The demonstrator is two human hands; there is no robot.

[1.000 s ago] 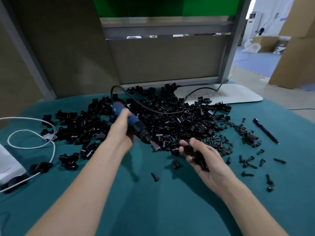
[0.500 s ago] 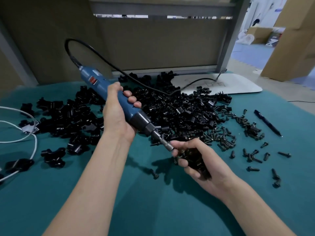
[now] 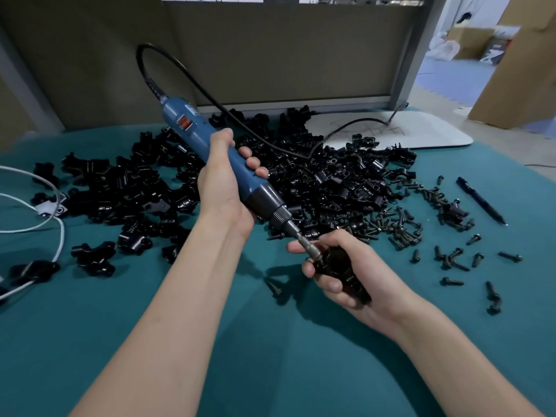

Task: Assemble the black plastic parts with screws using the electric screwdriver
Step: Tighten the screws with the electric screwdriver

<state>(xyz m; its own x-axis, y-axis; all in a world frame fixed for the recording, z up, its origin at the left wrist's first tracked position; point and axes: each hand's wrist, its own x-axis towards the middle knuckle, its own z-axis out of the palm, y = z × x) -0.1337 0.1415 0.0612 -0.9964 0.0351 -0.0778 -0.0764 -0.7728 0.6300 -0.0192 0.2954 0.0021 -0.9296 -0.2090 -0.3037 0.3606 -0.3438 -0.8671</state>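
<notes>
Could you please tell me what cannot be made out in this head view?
All in the head view:
- Tip of the bit and any screw: hidden by the right hand and the black part it grips.
- That part's shape: mostly covered by the hand.
- Ends of the white cable: beyond the left edge.
- Lettering on the electric screwdriver: too small.

Two arms of one person fill the lower part of the view. The left forearm [image 3: 180, 296] and the right forearm [image 3: 451, 341] are bare along their whole visible length, smooth and slender, narrowing to the wrists just behind the fingers [image 3: 331, 285]. The left hand [image 3: 222, 188] and the right hand [image 3: 361, 275] are bare as well. The fingers are slim, and those of the right hand show short, plain, rounded nails at their tips.
</notes>
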